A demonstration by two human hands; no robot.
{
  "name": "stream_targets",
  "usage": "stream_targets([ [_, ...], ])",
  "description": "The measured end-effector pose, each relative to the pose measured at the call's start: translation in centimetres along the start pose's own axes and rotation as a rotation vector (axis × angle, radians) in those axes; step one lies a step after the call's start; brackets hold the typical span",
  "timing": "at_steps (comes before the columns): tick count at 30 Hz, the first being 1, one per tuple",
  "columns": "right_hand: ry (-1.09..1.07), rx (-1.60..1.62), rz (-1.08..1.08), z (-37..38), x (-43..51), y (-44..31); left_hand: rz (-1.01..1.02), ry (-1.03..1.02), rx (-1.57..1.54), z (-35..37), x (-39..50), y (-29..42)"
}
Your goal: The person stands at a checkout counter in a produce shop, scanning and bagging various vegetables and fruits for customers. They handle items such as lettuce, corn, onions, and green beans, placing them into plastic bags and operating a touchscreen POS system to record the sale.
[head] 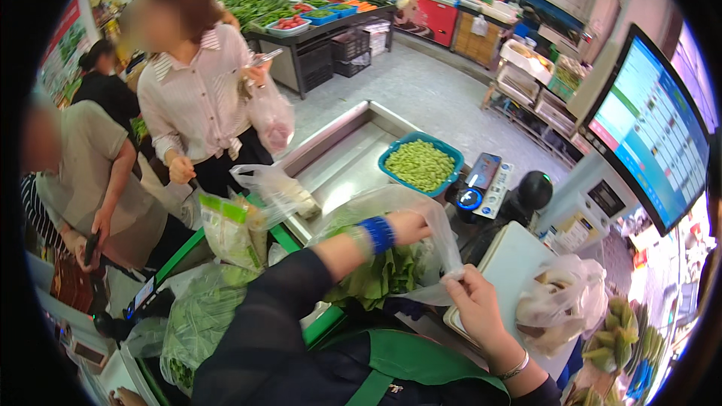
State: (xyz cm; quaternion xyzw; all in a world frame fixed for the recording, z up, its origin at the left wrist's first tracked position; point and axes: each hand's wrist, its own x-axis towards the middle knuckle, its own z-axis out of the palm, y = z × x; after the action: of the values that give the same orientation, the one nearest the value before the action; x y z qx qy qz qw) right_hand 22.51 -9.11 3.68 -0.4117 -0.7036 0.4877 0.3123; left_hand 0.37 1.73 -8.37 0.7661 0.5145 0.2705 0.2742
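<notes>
My right hand (475,301) pinches the rim of a clear plastic bag (445,237), its thumb and fingers closed on the film. My left hand (412,229), with a blue coiled band at the wrist, reaches across at the bag's mouth. Its fingers are curled and partly out of sight, so its hold is unclear. Green leafy vegetables (389,276) lie in or behind the film, just below my left hand. To the right of my right hand, a knotted plastic bag of pale produce (561,304) rests by a flat pale scale plate (516,256).
A blue basket of shelled green beans (420,166) stands on the metal counter tray (350,149). A phone (484,170) and a screen (648,129) are at the right. Bagged greens (206,316) and a vegetable packet (228,231) lie left. Two people (192,84) stand across the counter.
</notes>
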Motion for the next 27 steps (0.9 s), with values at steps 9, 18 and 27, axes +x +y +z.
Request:
stream_targets([
  [9, 0.588, -0.789, -0.634, -12.4, -8.7, -8.1, -0.331, 0.497, -0.251, -10.2, -12.3, 7.3],
  [18, 0.237, -0.766, -0.132, -22.1, -6.2, -5.2, 0.305, 0.101, -0.407, 0.4, -3.1, 23.7],
  [27, 0.546, -0.794, 0.014, -21.6, -6.1, -7.8, 0.497, 0.145, -0.515, 8.7, 3.0, 34.0],
])
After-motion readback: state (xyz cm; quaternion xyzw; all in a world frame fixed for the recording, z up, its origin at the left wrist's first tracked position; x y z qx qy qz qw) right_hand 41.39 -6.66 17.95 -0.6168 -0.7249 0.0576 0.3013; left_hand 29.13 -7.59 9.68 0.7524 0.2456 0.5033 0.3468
